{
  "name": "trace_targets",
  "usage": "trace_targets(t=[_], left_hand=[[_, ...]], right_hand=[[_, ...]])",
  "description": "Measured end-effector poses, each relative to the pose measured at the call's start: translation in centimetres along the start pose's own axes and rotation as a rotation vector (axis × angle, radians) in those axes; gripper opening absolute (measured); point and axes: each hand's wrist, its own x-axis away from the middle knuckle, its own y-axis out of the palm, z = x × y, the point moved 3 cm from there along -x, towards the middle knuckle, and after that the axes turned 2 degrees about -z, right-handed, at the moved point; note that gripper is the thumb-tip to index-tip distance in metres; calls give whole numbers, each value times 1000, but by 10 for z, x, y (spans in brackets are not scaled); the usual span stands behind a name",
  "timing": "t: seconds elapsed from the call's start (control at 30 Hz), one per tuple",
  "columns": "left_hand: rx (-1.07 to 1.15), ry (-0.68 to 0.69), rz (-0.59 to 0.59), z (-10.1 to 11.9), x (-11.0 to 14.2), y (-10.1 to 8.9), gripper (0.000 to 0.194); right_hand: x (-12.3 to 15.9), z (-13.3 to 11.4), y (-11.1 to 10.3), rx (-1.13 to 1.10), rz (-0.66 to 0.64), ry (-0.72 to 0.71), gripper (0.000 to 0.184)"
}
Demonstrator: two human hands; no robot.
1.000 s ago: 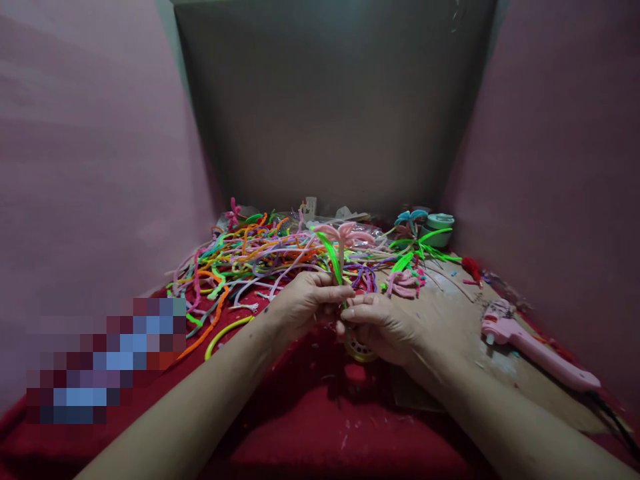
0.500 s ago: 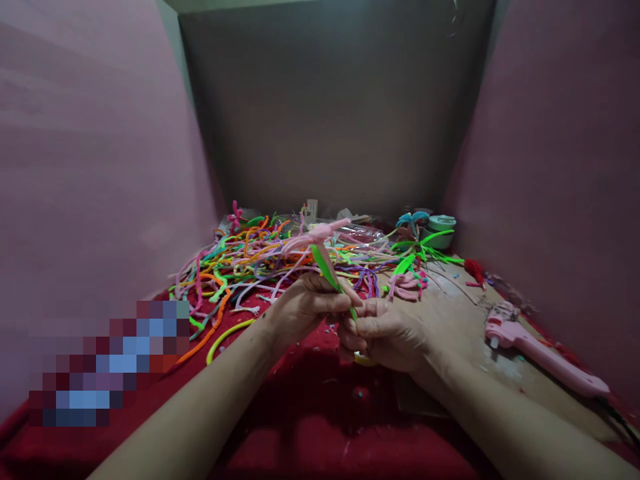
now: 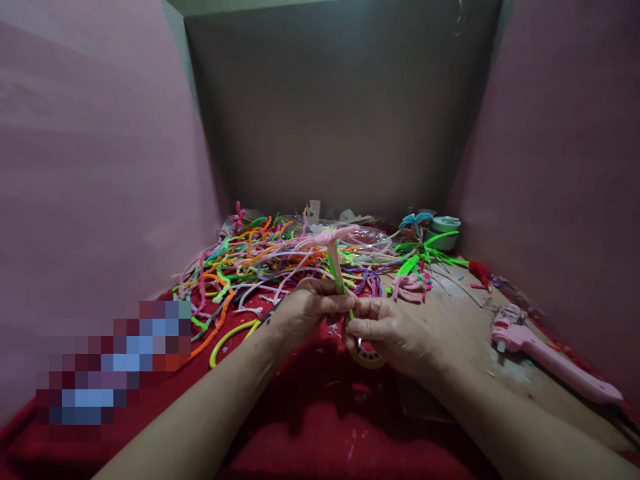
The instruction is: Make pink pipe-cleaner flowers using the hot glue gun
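Observation:
Both hands pinch a pipe-cleaner flower (image 3: 334,239) with a pink head and a green stem, held upright in front of me. My left hand (image 3: 316,308) grips the stem just under a green leaf. Directly beside it, slightly lower, my right hand (image 3: 383,328) has thumb and fingers closed on the stem's lower part. The stem's bottom end is hidden by the fingers. Partly covered by the right hand lies a yellow ring-shaped thing, perhaps a tape roll (image 3: 369,359). By my left forearm is a yellow-handled tool (image 3: 220,347), partly hidden.
A heap of coloured pipe cleaners (image 3: 250,260) spreads behind the hands on a red cloth (image 3: 300,427). At right, a pink hot glue gun (image 3: 545,350) lies on a brown board (image 3: 460,320). A blue flower (image 3: 416,221) and a mint container (image 3: 444,233) stand behind. Walls enclose three sides.
The flower has turned in the fingers, so its leaf now shows narrower and stands more upright. More of the yellow ring shows under the right hand. The view has shifted slightly.

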Motion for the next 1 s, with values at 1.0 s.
trace_targets(t=[1.0], left_hand=[[-50,170,171,-2,-2,0,31]], right_hand=[[-3,5,0,-6,323,11,28]])
